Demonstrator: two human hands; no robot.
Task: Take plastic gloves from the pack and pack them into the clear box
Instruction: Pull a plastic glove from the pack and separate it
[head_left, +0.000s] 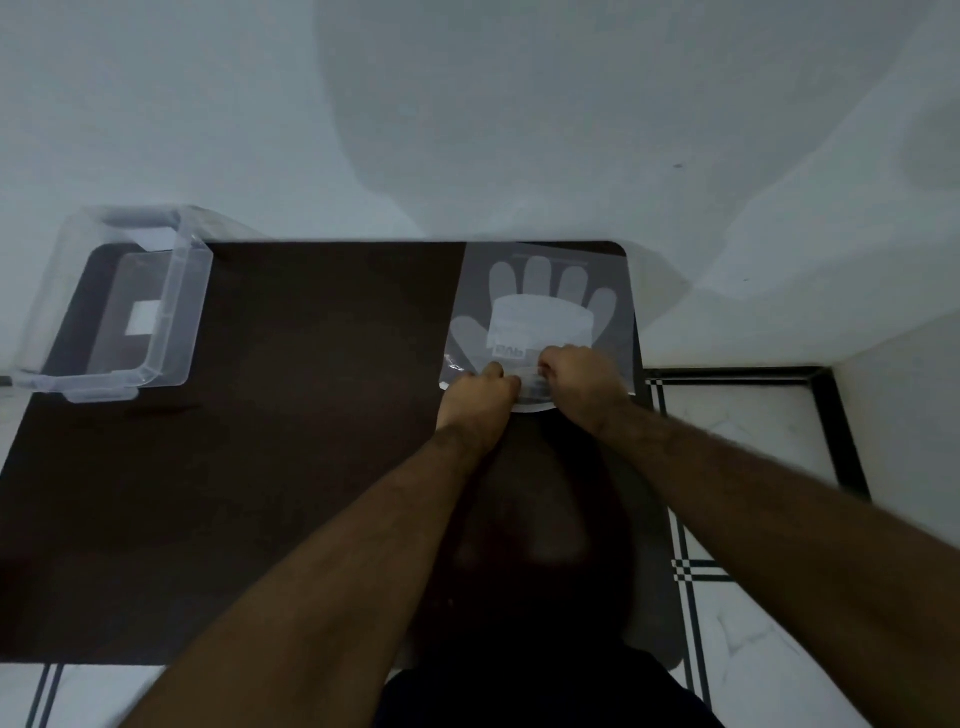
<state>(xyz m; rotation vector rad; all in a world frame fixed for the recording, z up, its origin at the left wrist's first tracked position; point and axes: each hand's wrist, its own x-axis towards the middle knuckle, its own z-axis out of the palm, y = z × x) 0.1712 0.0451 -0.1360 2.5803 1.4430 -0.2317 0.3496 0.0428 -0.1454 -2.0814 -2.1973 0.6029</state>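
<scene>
- One pack of plastic gloves (540, 317) lies flat at the far right corner of the dark tabletop (311, 415), a hand shape and a pale label showing through its film.
- One clear box (111, 306) sits at the far left corner, well apart from the pack, open on top; part of it hangs past the tabletop's far edge. One pale rectangle shows through its bottom.
- Two bare hands work at the pack's near edge, close together.
- Left hand (480, 389): its grip is curled closed, pinching the near edge of the pack.
- Right hand (582, 371): its grip is also curled tight on the same edge, just beside the left, knuckles up.
- The hands cover the pack's opening, so whether a glove has come free cannot be told.
- Around: a white wall (467, 104) behind, and white floor (753, 441) with black lines to the right.
</scene>
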